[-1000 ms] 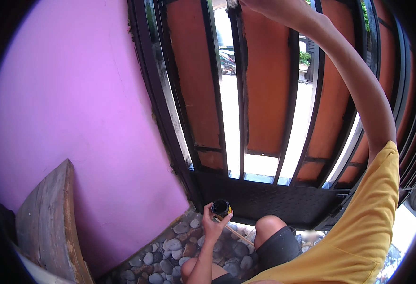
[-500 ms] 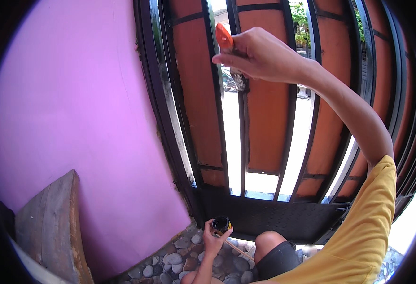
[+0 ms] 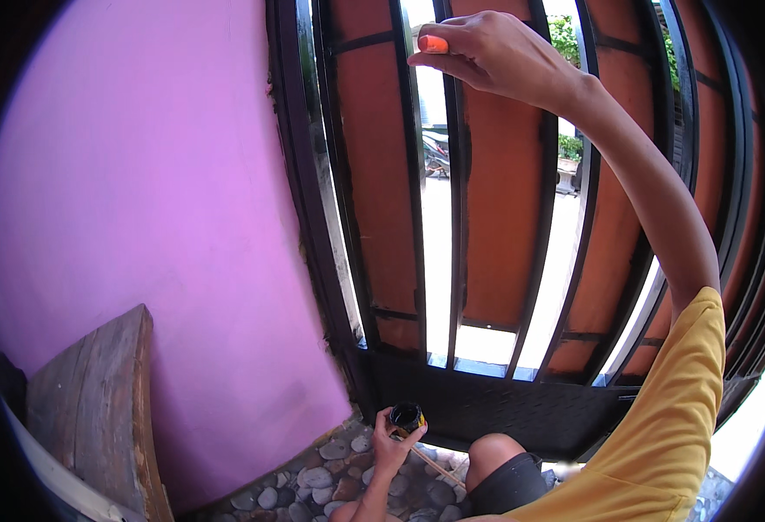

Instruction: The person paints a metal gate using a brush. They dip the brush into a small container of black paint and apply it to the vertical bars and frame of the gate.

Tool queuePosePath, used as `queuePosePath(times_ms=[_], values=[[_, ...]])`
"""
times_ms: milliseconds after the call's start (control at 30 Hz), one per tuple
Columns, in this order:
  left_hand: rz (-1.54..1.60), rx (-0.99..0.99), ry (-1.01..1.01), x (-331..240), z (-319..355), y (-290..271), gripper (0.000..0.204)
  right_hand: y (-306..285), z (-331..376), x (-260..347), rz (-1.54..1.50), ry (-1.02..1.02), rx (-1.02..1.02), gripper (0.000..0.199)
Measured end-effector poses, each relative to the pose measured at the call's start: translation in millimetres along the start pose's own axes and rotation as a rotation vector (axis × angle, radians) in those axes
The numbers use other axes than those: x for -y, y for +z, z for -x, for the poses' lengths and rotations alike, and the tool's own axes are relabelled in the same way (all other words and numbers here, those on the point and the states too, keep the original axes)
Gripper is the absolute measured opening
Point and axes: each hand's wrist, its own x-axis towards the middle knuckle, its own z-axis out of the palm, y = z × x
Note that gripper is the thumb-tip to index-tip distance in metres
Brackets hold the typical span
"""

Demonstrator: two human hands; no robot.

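Observation:
High on the gate, my right hand (image 3: 495,50) is closed round a paintbrush (image 3: 433,44). Only the orange end of its handle shows now; the bristles are hidden behind the hand. The hand is in front of a black upright bar (image 3: 457,191) of the gate, and I cannot tell whether the brush touches it. Low down, my left hand (image 3: 388,445) grips a small open can (image 3: 407,416) with dark, wet-looking black paint inside and a yellow patch on its side. The gate has reddish-brown panels (image 3: 502,209) between the black bars.
A pink wall (image 3: 165,200) stands on the left, with a curved wooden board (image 3: 95,409) leaning against it. Rounded stones (image 3: 317,477) cover the ground. A thin stick (image 3: 437,465) lies beyond my left hand, near my bent knee (image 3: 494,457). Plants (image 3: 563,39) show through the gaps.
My right hand has moved up along the bar with the paintbrush, whose handle end now points toward me and whose bristles no longer show. My left hand still holds the can.

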Motion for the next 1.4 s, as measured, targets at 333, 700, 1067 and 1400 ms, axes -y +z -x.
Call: queuePosePath(times_ms=[333,700,1067,1400], values=[[0.007,0.017,0.026,-0.8,-4.8,12.3,0.060,-28.0,-46.0,-52.9,-0.041,0.529,-0.168,0.037],[-0.019,-0.001,0.021,-7.3,-3.0,3.0,0.060,9.6,12.9,8.4,0.307,0.002,0.177,0.022],[-0.047,-0.007,0.045,-19.0,-0.7,4.5,0.060,16.6,152.2,209.9,-0.498,-0.094,0.417,0.019],[-0.026,0.023,0.018,-23.9,-0.1,8.5,0.058,11.4,152.5,190.0,-0.394,0.336,0.199,0.017]])
